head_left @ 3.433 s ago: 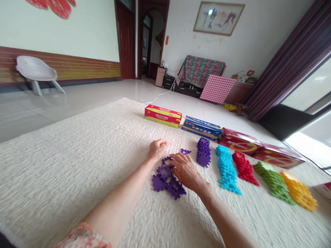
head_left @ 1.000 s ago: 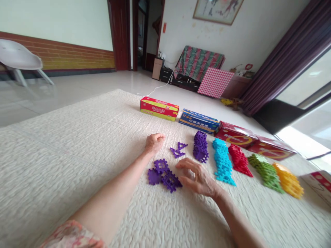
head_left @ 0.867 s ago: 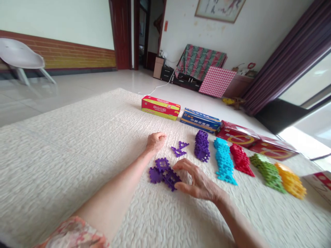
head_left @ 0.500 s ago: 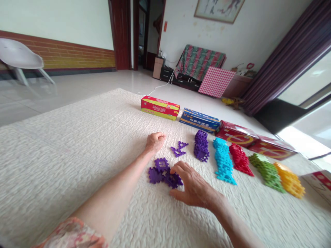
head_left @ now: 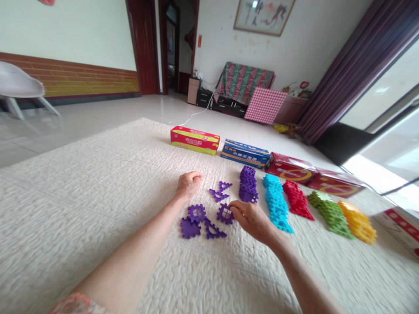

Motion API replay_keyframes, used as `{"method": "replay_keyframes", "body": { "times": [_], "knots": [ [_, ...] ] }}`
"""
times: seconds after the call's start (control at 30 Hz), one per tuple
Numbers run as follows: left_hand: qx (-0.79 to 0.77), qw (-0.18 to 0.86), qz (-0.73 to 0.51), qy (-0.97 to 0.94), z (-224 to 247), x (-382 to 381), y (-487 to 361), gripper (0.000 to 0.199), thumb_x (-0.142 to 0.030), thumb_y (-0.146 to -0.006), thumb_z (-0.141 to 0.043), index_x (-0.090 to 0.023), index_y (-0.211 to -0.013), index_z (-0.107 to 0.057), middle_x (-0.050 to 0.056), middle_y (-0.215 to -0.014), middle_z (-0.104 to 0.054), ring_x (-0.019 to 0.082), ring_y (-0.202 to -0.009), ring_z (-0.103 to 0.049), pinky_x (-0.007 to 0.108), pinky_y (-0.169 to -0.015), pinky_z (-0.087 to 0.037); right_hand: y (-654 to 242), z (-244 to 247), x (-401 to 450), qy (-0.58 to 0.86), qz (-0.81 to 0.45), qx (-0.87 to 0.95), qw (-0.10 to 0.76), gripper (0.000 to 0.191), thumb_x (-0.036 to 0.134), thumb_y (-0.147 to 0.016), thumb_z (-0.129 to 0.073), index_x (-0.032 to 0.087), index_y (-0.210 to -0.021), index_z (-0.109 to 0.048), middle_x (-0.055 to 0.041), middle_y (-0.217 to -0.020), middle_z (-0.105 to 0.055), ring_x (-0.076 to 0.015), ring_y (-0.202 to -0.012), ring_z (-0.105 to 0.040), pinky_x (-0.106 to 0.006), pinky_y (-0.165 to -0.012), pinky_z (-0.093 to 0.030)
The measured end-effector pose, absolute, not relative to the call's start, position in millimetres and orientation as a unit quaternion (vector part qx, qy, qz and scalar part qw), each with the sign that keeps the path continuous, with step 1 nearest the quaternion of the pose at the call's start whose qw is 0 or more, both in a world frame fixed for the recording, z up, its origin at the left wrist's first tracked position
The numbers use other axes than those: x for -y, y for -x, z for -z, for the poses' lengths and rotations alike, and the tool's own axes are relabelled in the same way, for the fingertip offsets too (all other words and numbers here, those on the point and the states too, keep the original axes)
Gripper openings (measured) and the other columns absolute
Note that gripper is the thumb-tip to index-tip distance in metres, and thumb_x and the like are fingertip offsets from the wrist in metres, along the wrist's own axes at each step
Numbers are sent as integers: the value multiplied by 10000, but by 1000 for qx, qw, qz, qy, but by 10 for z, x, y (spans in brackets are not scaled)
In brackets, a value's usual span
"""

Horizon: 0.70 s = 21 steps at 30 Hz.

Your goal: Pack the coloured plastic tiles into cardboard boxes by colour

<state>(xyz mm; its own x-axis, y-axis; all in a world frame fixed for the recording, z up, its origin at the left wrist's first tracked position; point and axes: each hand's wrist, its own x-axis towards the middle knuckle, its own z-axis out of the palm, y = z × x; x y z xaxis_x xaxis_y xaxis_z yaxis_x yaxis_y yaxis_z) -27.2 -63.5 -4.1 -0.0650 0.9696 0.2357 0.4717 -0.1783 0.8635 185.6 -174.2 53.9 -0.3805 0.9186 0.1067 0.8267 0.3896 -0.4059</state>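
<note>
My right hand [head_left: 250, 218] pinches the edge of a purple square building tile [head_left: 225, 213] with a window-like grid. To its left, a purple windowed tile [head_left: 197, 212] overlaps a solid purple square tile [head_left: 190, 228], and a purple triangular tile [head_left: 214, 230] lies beside them. My left hand [head_left: 190, 185] rests on the cover, its fingers curled; whether anything is inside is hidden. Just right of it are two small purple triangle pieces [head_left: 218, 195]. A row of stacked purple tiles [head_left: 248, 185] stands beyond my right hand.
Rows of light blue [head_left: 275, 203], red [head_left: 297, 200], green [head_left: 332, 213] and yellow tiles [head_left: 356, 221] stretch rightward. Behind them stand a red-and-yellow box [head_left: 195, 140], a blue box [head_left: 245, 153] and dark red boxes [head_left: 291, 168]. Another box [head_left: 401, 229] sits at the right edge.
My right hand has closed on a windowed purple tile and drawn it up and right, away from the loose group. My left hand stays curled on the cover. The whole view has shifted slightly.
</note>
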Motion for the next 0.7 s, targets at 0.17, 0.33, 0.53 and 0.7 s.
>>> {"method": "replay_keyframes", "body": {
  "times": [0.17,0.33,0.53,0.7],
  "knots": [
    [-579,274,-443,-628,24,641,277,323,-121,-718,-452,-171,-832,-749,20,-823,-751,157,-792,-674,226,-740,-493,-1897,-398,1736,570,-93,800,162,307,316,-785,-586,167,-1054,-583,-81,-923,-625,-179,-746,-603,-315,-689,-450],
    [-582,267,-438,-631,28,637,276,317,-129,-716,-456,-174,-830,-749,22,-825,-751,157,-795,-670,227,-735,-486,-1851,-350,1789,527,-82,831,159,334,236,-714,-634,174,-1036,-574,-76,-949,-575,-196,-856,-575,-344,-771,-459],
    [-580,269,-437,-633,56,623,280,319,-148,-721,-451,-155,-848,-743,16,-822,-748,151,-766,-669,217,-712,-486,-1912,-375,1728,558,-50,809,179,427,191,-726,-586,162,-1146,-517,-83,-997,-538,-199,-868,-562,-351,-784,-467],
    [-577,272,-440,-632,66,617,281,323,-149,-731,-443,-155,-864,-738,11,-814,-750,145,-779,-674,215,-739,-487,-2104,-388,1619,612,34,761,214,533,148,-735,-536,171,-1258,-437,-115,-1128,-486,-232,-994,-519,-379,-866,-453]
  ]
}}
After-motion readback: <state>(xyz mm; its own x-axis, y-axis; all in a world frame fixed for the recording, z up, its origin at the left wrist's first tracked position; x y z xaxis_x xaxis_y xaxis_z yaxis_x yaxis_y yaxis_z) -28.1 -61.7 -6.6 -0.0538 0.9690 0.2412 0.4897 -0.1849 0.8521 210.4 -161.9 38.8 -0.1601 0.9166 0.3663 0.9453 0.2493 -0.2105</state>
